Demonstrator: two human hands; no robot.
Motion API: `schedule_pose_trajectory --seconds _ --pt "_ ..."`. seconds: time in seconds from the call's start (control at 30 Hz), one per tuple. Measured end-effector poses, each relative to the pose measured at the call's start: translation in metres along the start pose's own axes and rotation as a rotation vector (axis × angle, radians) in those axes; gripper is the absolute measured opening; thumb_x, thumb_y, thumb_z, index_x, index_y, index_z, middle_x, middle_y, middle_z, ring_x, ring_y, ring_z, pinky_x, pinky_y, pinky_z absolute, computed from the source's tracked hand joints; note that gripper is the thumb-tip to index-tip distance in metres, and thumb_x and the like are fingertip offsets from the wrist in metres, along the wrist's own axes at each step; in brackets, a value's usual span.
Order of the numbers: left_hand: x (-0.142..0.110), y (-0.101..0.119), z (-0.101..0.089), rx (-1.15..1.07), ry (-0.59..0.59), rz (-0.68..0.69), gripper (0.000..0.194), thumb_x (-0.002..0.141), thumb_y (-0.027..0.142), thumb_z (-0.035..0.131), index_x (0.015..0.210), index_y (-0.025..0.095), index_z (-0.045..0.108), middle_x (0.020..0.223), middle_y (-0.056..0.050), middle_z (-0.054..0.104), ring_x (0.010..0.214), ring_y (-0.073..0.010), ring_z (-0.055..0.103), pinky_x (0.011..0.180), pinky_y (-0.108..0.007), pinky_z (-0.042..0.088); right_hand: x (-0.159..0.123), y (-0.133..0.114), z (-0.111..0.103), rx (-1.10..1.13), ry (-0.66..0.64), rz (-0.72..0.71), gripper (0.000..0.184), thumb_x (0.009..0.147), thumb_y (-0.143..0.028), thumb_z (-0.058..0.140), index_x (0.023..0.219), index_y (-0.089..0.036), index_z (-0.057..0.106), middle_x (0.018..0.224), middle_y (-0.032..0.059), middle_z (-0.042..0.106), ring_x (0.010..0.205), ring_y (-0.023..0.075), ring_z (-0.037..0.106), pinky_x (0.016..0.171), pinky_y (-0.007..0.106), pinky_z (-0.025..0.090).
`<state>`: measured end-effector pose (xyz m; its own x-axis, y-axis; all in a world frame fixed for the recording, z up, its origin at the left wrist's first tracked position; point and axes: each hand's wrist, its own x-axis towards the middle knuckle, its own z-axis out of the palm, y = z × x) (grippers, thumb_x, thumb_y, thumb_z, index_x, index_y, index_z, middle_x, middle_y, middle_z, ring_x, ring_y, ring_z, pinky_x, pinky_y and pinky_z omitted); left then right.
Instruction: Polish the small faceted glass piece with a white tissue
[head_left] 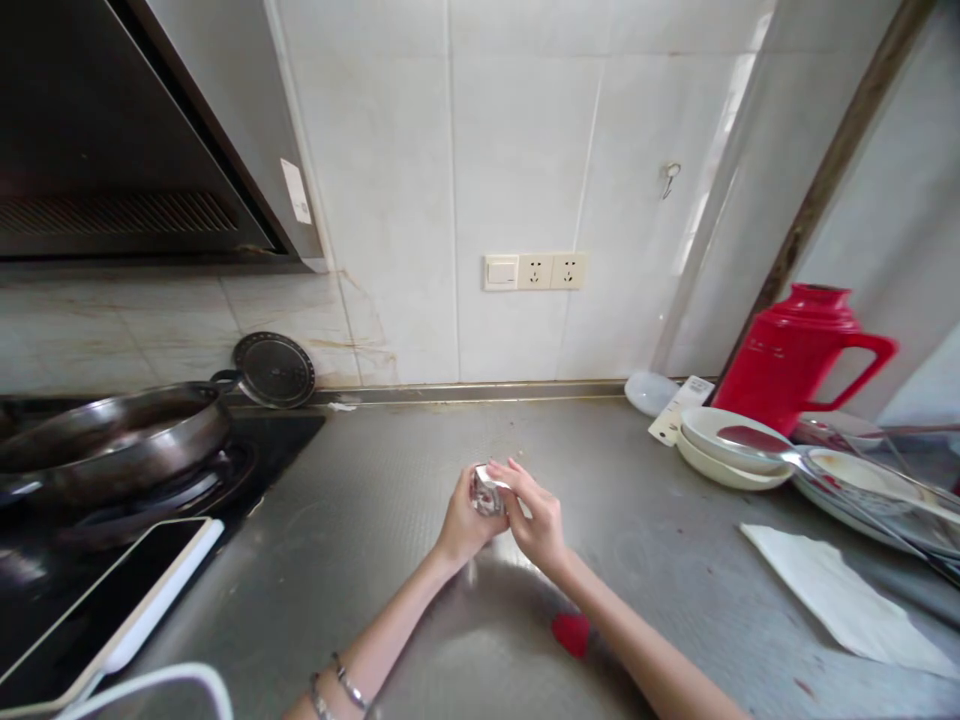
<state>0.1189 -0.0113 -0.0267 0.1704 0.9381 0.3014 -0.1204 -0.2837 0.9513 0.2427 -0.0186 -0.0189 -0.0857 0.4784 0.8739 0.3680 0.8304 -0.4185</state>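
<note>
The left hand [461,525] is wrapping around a small glass [487,500] over the middle of the counter [375,480]; the right hand [536,515] is holding a white scrap [490,478] at its top. The counter is stretching from the stove [277,440] on the left to 2 stacked bowls [716,473] on the right, leaving room around both hands, its far edge meeting the wall [517,150]. The glass's visible end is facing up, but the fingers are hiding its long axis. A pan [157,460] is standing on the stove, its contents staying indistinct; a spoon [754,441] is lying over the upper bowl.
</note>
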Motion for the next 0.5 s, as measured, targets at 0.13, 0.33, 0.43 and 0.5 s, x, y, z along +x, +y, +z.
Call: schedule_pose_trajectory --seconds 0.13,0.33,0.43,0.5 --pt "-0.003 0.004 0.004 -0.041 -0.008 -0.048 0.062 0.052 0.013 0.076 0.107 0.017 0.049 0.094 -0.002 0.062 0.08 -0.0161 0.059 0.071 -0.025 0.046 0.0 0.006 0.002 -0.053 0.03 0.194 0.024 0.091 -0.02 0.047 0.101 -0.023 0.069 0.097 0.0044 0.074 0.103 0.0238 0.065 0.092 0.04 0.052" --pt "-0.003 0.011 0.001 -0.015 0.05 -0.099 0.058 0.053 0.017 0.076 0.105 0.017 0.051 0.09 -0.001 0.063 0.08 -0.0162 0.06 0.074 -0.027 0.045 0.0 0.012 -0.003 -0.074 0.053 0.102 0.025 0.091 -0.019 0.047 0.104 -0.025 0.067 0.097 0.0034 0.073 0.097 0.0229 0.068 0.096 0.043 0.05" --pt "0.0 0.007 0.002 0.001 0.051 -0.052 0.057 0.052 0.017 0.077 0.102 0.017 0.05 0.093 -0.002 0.063 0.081 -0.0167 0.06 0.074 -0.027 0.046 -0.003 0.007 -0.002 -0.068 -0.03 -0.058 0.034 0.091 -0.013 0.042 0.117 -0.025 0.06 0.108 0.005 0.07 0.104 0.0204 0.065 0.101 0.047 0.046" --pt "0.002 0.004 0.003 0.029 0.05 -0.035 0.053 0.052 0.018 0.076 0.098 0.018 0.05 0.09 -0.003 0.063 0.079 -0.0173 0.06 0.072 -0.028 0.047 -0.006 0.004 0.002 -0.07 -0.118 -0.142 0.039 0.091 -0.011 0.041 0.124 -0.024 0.055 0.113 0.007 0.068 0.111 0.0209 0.061 0.102 0.047 0.045"
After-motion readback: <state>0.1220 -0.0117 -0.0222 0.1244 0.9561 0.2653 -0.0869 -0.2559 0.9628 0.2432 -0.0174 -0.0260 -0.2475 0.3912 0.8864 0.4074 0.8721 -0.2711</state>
